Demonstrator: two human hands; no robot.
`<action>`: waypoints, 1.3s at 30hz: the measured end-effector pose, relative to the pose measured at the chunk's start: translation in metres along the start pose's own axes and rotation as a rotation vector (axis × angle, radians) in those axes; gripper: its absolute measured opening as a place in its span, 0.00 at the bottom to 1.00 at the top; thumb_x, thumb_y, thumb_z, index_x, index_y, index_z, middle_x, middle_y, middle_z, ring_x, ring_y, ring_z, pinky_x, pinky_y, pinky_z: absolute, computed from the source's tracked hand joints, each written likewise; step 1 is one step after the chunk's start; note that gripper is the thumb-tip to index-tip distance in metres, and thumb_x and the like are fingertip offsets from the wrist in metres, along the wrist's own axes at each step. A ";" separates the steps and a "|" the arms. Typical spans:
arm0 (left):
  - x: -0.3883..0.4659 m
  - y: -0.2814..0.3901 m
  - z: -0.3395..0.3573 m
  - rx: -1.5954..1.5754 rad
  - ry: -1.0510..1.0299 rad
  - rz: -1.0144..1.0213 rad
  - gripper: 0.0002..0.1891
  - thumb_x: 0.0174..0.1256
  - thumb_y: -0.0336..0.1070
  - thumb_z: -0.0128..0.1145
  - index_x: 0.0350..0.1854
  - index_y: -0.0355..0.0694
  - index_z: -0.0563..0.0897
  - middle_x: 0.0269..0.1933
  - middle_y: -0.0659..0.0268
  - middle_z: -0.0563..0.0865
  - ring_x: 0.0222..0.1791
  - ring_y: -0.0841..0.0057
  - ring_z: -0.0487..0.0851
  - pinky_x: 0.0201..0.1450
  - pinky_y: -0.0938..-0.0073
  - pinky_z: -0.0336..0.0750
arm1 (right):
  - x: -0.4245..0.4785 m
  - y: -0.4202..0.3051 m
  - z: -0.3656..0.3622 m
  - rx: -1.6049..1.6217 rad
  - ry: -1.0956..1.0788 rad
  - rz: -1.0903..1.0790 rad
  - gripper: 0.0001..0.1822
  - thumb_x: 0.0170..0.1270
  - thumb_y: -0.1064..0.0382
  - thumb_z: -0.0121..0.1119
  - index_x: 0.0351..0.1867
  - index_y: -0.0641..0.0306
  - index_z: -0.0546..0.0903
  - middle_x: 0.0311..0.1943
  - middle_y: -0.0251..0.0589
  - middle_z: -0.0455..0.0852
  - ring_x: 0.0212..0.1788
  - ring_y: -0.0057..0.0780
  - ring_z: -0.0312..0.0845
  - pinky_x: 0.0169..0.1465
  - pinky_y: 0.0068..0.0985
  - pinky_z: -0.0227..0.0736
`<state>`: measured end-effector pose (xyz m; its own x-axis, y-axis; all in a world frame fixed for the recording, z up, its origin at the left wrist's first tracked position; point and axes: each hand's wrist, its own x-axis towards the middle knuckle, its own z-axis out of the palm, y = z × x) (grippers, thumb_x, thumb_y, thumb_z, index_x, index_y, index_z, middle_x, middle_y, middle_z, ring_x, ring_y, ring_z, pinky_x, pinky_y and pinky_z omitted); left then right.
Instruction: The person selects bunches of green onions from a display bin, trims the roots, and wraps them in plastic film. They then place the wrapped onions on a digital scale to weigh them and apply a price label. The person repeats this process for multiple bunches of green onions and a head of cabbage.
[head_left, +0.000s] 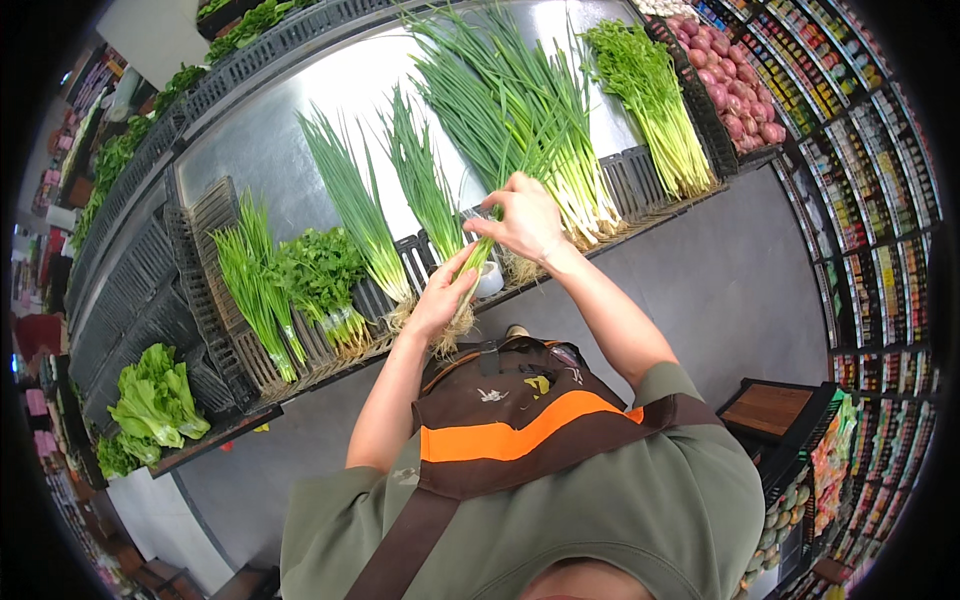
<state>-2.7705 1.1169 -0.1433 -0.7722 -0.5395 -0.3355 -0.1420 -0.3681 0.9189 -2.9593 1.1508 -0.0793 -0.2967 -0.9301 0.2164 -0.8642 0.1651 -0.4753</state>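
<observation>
My left hand (444, 296) is closed around the lower stalks of a small bunch of spring onions (478, 256), with its stringy roots (454, 331) hanging below my fingers. Over the upper stalks of that bunch is my right hand (527, 220), thumb and forefinger apart; its other fingers are hidden, so any grip there is unclear. Just below my hands a white roll (490, 279), apparently tape, sits at the display's front edge. Bundled spring onions (424, 176) lie to the left of my hands, and a large heap of them (517, 105) lies beyond.
On the sloping metal display (262, 157) are more spring onions (360, 214), coriander-like herbs (322, 277), chives (255, 292) and celery (664, 112). Red onions (731, 82) fill a crate at right. Lettuce (157, 397) lies at left. Stocked shelves (870, 172) line the right side.
</observation>
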 end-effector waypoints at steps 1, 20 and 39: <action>0.000 0.000 0.001 -0.005 0.011 -0.001 0.27 0.73 0.39 0.51 0.73 0.46 0.63 0.60 0.70 0.76 0.44 0.85 0.76 0.44 0.81 0.74 | 0.008 0.003 0.004 -0.115 -0.149 -0.029 0.18 0.56 0.46 0.67 0.34 0.58 0.86 0.33 0.39 0.79 0.39 0.32 0.77 0.43 0.31 0.70; -0.011 -0.006 -0.024 -1.040 -0.052 0.091 0.29 0.73 0.44 0.49 0.72 0.53 0.56 0.59 0.48 0.74 0.34 0.76 0.77 0.35 0.76 0.79 | -0.067 0.076 0.046 -0.149 -0.111 0.254 0.18 0.56 0.55 0.67 0.43 0.64 0.83 0.41 0.49 0.85 0.44 0.51 0.81 0.48 0.41 0.77; -0.038 -0.022 0.001 0.378 0.383 0.261 0.49 0.58 0.30 0.61 0.75 0.36 0.40 0.51 0.58 0.81 0.45 0.70 0.81 0.49 0.71 0.76 | 0.035 -0.011 0.085 1.417 -0.456 0.670 0.43 0.53 0.40 0.67 0.62 0.70 0.70 0.57 0.54 0.76 0.55 0.41 0.76 0.57 0.47 0.70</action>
<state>-2.7386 1.1467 -0.1502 -0.5432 -0.8362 -0.0750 -0.2425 0.0708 0.9676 -2.9255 1.0883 -0.1389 -0.0840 -0.8771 -0.4728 0.4822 0.3795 -0.7896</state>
